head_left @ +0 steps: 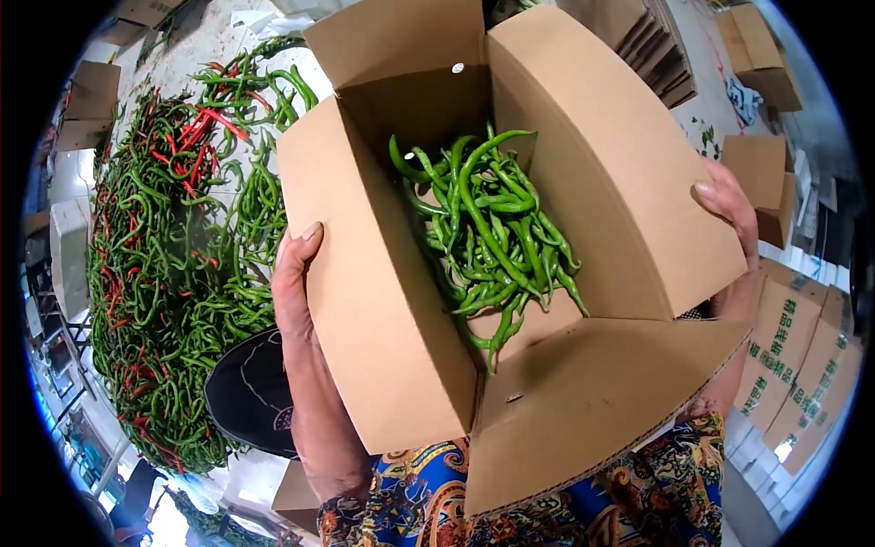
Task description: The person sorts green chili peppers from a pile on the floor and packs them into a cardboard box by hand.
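An open cardboard box (579,223) lies nearest the camera, its mouth facing up and its long axis running from eleven o'clock toward five. All four flaps are spread: the far flap (396,41) at twelve, the right flap (620,155) at two, the near flap (611,392) at five, the left flap (365,283) at nine. Inside, on the bottom, sits a loose tangle of long green peppers (492,228), curved and crossing one another, a few leaning on the walls.

Both hands grip the box. At nine o'clock the left hand (296,273) clasps the outer edge of the left flap, thumb pressed on its upper face and pointing toward one, the other fingers mostly hidden underneath; the left forearm (324,415) rises from seven o'clock. At three, the right hand (729,201) clasps the right flap's outer edge, thumb bent over the rim, fingers wrapped behind; the right forearm is partly covered by the near flap. Patterned clothing (428,483) shows from six to seven.

Farther out, a broad heap of green and red peppers (164,301) spreads from eight to ten o'clock, with bright red peppers (196,146) clustered near ten. A black item (251,392) with pale lines lies at eight, beside the left forearm. A stack of flattened cardboard (643,46) stands at one, an open carton (756,178) at three, and printed cartons (784,365) at four.
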Demonstrator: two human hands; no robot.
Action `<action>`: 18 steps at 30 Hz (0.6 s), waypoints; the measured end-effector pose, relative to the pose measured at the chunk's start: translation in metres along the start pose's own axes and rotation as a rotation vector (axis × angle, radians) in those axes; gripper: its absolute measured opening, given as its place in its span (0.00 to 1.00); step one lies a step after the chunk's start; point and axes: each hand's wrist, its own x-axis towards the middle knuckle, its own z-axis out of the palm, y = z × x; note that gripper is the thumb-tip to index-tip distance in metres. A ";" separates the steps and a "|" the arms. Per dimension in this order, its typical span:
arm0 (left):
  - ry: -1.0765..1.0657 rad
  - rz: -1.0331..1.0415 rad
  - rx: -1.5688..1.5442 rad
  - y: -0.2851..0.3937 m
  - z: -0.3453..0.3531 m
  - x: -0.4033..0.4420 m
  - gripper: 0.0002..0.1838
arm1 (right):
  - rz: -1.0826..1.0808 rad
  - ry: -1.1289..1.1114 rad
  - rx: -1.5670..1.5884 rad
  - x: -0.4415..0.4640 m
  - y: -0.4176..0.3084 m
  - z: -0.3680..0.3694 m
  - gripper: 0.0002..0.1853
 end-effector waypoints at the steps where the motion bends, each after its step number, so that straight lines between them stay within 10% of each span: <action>1: -0.009 -0.007 -0.007 0.000 0.000 0.000 0.15 | 0.036 -0.037 0.008 0.004 0.000 -0.004 0.28; 18: 0.004 0.016 -0.026 -0.004 -0.002 0.006 0.14 | 0.015 -0.007 -0.052 0.014 0.009 -0.004 0.35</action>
